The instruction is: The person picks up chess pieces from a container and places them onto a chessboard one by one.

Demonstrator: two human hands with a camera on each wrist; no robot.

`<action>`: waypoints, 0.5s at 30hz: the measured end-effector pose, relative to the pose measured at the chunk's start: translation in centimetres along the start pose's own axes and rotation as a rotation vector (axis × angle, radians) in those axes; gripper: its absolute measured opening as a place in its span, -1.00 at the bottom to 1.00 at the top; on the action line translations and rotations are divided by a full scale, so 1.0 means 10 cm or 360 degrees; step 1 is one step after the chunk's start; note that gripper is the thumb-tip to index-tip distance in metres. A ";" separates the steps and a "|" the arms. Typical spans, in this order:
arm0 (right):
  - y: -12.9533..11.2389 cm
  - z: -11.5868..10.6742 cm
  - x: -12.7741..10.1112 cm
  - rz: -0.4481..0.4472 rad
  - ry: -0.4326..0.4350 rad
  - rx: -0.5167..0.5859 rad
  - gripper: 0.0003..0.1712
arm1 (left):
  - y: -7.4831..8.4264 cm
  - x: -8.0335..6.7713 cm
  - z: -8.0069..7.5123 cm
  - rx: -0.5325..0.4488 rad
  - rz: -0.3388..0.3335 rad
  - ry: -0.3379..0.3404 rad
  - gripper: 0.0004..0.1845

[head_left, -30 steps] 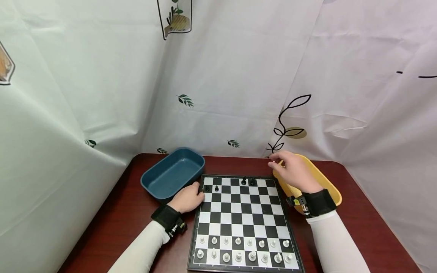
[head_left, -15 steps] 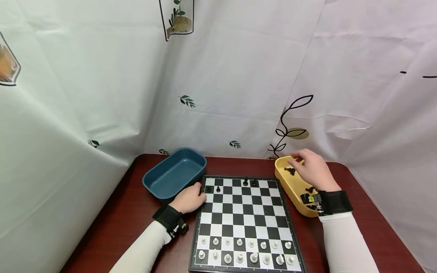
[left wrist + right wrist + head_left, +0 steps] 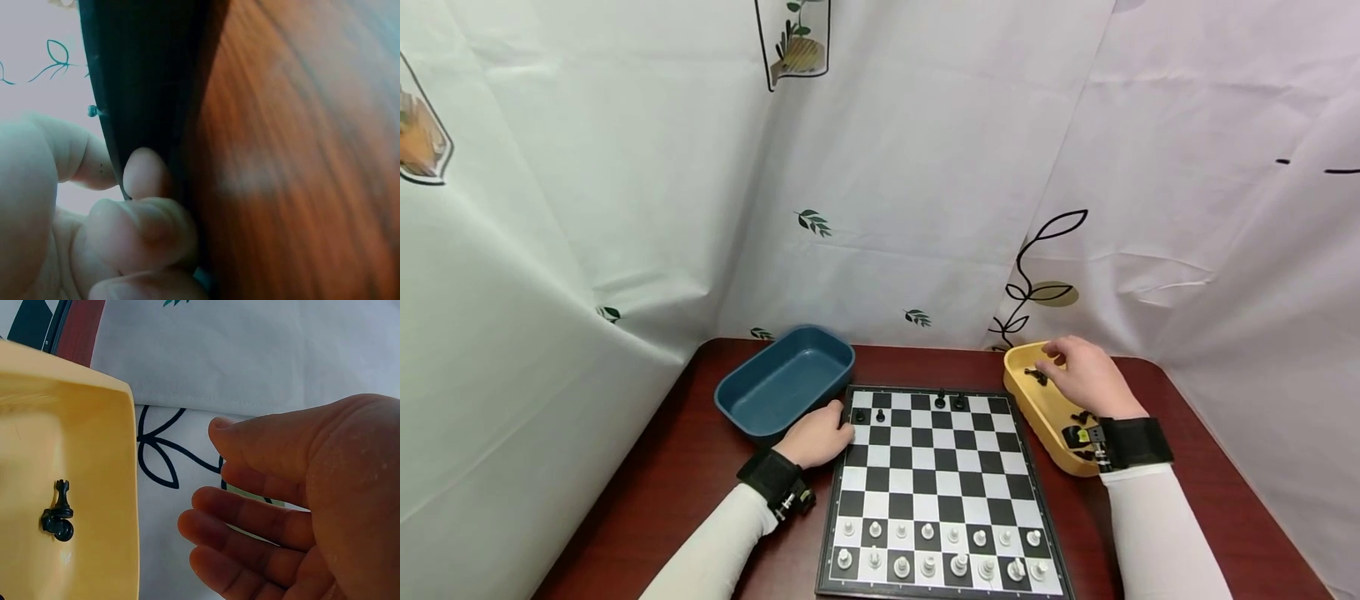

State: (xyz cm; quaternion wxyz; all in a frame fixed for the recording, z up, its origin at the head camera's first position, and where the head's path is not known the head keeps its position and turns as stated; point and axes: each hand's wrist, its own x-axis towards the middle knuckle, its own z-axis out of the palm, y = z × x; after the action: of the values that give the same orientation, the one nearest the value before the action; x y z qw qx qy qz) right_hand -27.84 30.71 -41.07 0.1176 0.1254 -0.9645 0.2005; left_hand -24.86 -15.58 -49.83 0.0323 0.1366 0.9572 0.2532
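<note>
Right hand [image 3: 1086, 375], having crossed from the chessboard [image 3: 936, 483], hovers fingers relaxed and empty over the yellow tray [image 3: 1037, 408], near a black rook [image 3: 58, 520]; left hand [image 3: 816, 437] keeps its curled-finger grip on the board edge, steadying it

Left wrist view blurred: table [image 3: 300, 156] just a brown smear, chessboard [image 3: 150, 81] edge dark, cut off at 12 o'clock. Yellow tray [image 3: 1037, 400] partly hidden under right hand [image 3: 1086, 375]; black pieces [image 3: 1037, 375] inside too small to identify. Right wrist view crops tray at 9 o'clock.
</note>
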 end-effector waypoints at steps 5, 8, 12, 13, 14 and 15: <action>0.00 -0.03 0.00 0.0025 -0.0022 -0.0004 -0.51 | 0.01 0.01 0.01 0.0009 -0.0011 -0.0009 -0.59; -0.01 -0.03 0.01 0.0029 -0.0022 0.0001 -0.51 | 0.01 0.00 -0.01 -0.0011 -0.0016 -0.0013 -0.59; -0.01 -0.02 0.00 0.0034 -0.0040 0.0000 -0.51 | 0.00 -0.01 -0.02 -0.0012 -0.0023 -0.0023 -0.57; -0.01 -0.01 0.00 0.0035 -0.0042 0.0000 -0.51 | 0.00 -0.01 -0.01 -0.0010 -0.0020 -0.0020 -0.57; 0.00 -0.01 0.00 0.0033 -0.0045 -0.0003 -0.52 | 0.00 -0.01 -0.01 -0.0005 -0.0022 -0.0018 -0.57; 0.01 -0.01 0.00 0.0029 -0.0047 -0.0009 -0.52 | -0.01 -0.01 0.00 -0.0005 -0.0023 -0.0014 -0.57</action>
State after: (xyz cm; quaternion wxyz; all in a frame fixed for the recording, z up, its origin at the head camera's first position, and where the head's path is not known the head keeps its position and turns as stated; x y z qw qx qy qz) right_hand -27.80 30.80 -41.03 0.1018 0.1191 -0.9678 0.1969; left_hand -24.76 -15.69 -49.86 0.0385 0.1308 0.9576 0.2540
